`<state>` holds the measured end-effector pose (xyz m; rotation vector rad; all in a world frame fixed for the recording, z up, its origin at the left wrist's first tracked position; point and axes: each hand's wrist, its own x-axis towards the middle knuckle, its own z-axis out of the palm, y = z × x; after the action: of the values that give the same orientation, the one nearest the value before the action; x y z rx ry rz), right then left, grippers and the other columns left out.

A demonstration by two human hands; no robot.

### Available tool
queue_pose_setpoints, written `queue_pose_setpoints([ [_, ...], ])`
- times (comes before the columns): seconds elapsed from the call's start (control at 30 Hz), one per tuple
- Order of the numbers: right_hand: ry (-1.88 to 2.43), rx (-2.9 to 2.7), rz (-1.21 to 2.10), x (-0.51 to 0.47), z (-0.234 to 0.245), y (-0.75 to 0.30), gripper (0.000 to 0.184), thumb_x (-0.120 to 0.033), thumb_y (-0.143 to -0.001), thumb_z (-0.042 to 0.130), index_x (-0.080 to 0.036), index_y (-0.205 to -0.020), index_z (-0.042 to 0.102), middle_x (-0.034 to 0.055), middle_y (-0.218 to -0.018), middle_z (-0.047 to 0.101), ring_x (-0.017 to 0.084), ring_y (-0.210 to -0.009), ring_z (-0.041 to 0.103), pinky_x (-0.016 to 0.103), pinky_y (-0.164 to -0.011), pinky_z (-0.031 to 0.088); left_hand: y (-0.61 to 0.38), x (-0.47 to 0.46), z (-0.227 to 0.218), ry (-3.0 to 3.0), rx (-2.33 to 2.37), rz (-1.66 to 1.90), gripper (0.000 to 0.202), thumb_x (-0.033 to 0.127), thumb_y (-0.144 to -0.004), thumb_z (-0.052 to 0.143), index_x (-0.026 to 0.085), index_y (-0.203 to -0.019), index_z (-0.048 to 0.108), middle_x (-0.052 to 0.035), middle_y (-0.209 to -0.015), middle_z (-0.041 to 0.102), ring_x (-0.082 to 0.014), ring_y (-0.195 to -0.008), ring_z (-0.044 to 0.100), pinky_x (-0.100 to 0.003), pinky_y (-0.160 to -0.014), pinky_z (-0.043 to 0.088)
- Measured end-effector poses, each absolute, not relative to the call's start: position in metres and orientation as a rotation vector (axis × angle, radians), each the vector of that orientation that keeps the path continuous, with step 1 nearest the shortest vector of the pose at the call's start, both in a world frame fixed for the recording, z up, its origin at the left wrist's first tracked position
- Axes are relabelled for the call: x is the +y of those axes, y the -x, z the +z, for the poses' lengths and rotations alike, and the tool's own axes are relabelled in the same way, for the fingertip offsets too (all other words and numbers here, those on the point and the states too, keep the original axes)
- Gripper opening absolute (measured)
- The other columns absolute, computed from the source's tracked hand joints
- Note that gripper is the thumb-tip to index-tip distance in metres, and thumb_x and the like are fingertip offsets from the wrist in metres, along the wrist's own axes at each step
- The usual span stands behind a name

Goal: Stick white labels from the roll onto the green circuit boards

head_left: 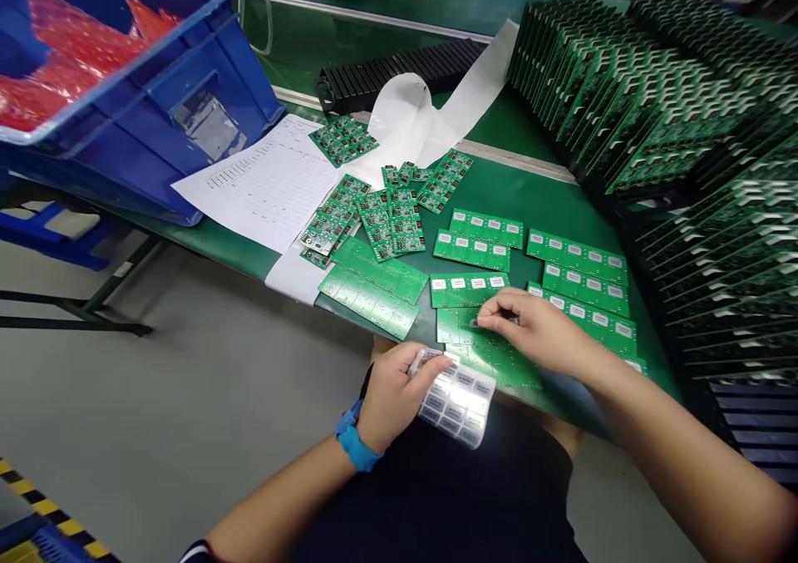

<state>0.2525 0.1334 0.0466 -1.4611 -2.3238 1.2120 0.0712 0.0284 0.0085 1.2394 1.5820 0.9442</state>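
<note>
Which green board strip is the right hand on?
The board strip just below the four-label strip, under the right hand; its visible part looks unlabelled.

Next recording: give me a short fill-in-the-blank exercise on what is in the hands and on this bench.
1. The left hand holds a sheet of labels and wears a wristband coloured ____.
2. The right hand rests its fingertips on a circuit board coloured ____.
3. The blue crate at the far left holds plastic wrap coloured ____.
Missing words: blue; green; red.
</note>
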Motion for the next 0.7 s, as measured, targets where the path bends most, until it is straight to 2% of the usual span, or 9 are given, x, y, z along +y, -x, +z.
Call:
queue_pose_setpoints([
  [0.07, 1.487, -2.432, 1.149, 0.142, 0.040, -0.251, 0.015, -0.026, -0.081, 0.051, -0.019, -0.072, 0.061, 0.0033, -0.077, 0.061, 0.018, -0.079, 0.055, 0.031, -0.070, 0.042, -0.071, 0.028, 0.010, -1.341, 1.488, 0.925, 0.014, 0.029, -0.081, 0.059, 0.019, -0.076, 0.068, -0.0024, -0.085, 0.070, -0.0159, -0.078, 0.063, -0.023, -0.071, 0.047],
  [0.13, 1.504, -2.488, 1.095, 0.147, 0.035, -0.247, 0.015, -0.024, -0.080, 0.051, -0.019, -0.070, 0.061, 0.0035, -0.075, 0.061, 0.018, -0.078, 0.055, 0.031, -0.068, 0.041, -0.071, 0.028, 0.011, -1.426, 1.419, 0.909, 0.011, 0.028, -0.081, 0.060, 0.021, -0.078, 0.068, -0.0023, -0.108, 0.067, -0.0182, -0.095, 0.062, -0.026, -0.084, 0.045],
  [0.2, 1.518, -2.501, 1.057, 0.148, 0.033, -0.244, 0.015, -0.024, -0.080, 0.051, -0.019, -0.069, 0.061, 0.0034, -0.073, 0.061, 0.018, -0.076, 0.055, 0.030, -0.068, 0.041, -0.072, 0.029, 0.012, -1.484, 1.393, 0.878, 0.011, 0.029, -0.081, 0.059, 0.022, -0.078, 0.067, -0.0017, -0.118, 0.062, -0.0192, -0.102, 0.060, -0.027, -0.087, 0.044],
  [0.33, 1.539, -2.500, 0.994, 0.145, 0.027, -0.240, 0.016, -0.023, -0.080, 0.051, -0.019, -0.069, 0.061, 0.0039, -0.075, 0.063, 0.019, -0.077, 0.055, 0.031, -0.070, 0.040, -0.073, 0.030, 0.010, -1.534, 1.415, 0.814, 0.014, 0.032, -0.083, 0.057, 0.023, -0.079, 0.066, -0.0014, -0.122, 0.060, -0.0198, -0.102, 0.061, -0.028, -0.086, 0.045],
  [0.43, 1.527, -2.570, 0.814, 0.140, 0.025, -0.241, 0.013, -0.024, -0.079, 0.053, -0.019, -0.070, 0.060, 0.0041, -0.075, 0.061, 0.020, -0.078, 0.054, 0.035, -0.072, 0.039, -0.073, 0.031, 0.007, -1.546, 1.452, 0.787, 0.016, 0.034, -0.084, 0.055, 0.023, -0.079, 0.066, -0.0008, -0.121, 0.060, -0.0196, -0.097, 0.062, -0.028, -0.082, 0.046],
  [0.5, 1.515, -2.587, 0.632, 0.136, 0.026, -0.242, 0.008, -0.025, -0.077, 0.056, -0.019, -0.081, 0.059, 0.0043, -0.076, 0.060, 0.022, -0.079, 0.053, 0.038, -0.073, 0.038, -0.073, 0.031, 0.006, -1.548, 1.451, 0.789, 0.015, 0.033, -0.084, 0.055, 0.023, -0.080, 0.066, -0.0006, -0.121, 0.061, -0.0194, -0.097, 0.062, -0.028, -0.082, 0.046],
  [0.57, 1.496, -2.529, 0.529, 0.135, 0.030, -0.242, 0.020, -0.024, -0.077, 0.057, -0.018, -0.096, 0.055, 0.0050, -0.080, 0.059, 0.023, -0.081, 0.052, 0.039, -0.075, 0.038, -0.073, 0.032, 0.005, -1.539, 1.434, 0.802, 0.014, 0.032, -0.084, 0.055, 0.024, -0.082, 0.066, -0.0003, -0.120, 0.062, -0.0190, -0.099, 0.062, -0.027, -0.084, 0.045],
  [0.63, 1.440, -2.447, 0.633, 0.136, 0.033, -0.240, 0.025, -0.021, -0.079, 0.053, -0.018, -0.104, 0.050, 0.0054, -0.085, 0.058, 0.021, -0.084, 0.053, 0.038, -0.077, 0.039, -0.073, 0.032, 0.006, -1.519, 1.419, 0.825, 0.013, 0.030, -0.085, 0.055, 0.024, -0.084, 0.066, -0.0001, -0.119, 0.062, -0.0184, -0.101, 0.060, -0.026, -0.086, 0.044],
  [0.7, 1.338, -2.394, 0.929, 0.139, 0.034, -0.235, 0.024, -0.016, -0.081, 0.047, -0.020, -0.105, 0.046, 0.0038, -0.086, 0.058, 0.018, -0.083, 0.055, 0.033, -0.075, 0.042, -0.072, 0.030, 0.009, -1.491, 1.408, 0.860, 0.013, 0.028, -0.086, 0.053, 0.023, -0.088, 0.065, -0.0008, -0.118, 0.062, -0.0178, -0.102, 0.059, -0.026, -0.087, 0.043],
])
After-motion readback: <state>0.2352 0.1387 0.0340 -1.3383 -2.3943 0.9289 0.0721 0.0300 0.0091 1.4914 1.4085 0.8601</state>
